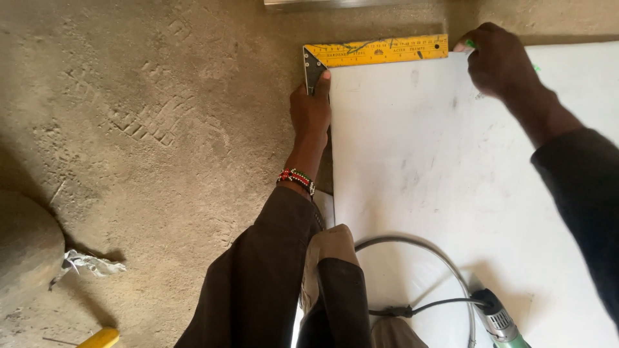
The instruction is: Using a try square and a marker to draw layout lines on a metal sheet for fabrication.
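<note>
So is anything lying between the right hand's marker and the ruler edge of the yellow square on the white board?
Nothing visible. The right hand holds a green marker just past the yellow square, which the left hand steadies. The white board between them is bare.
</note>
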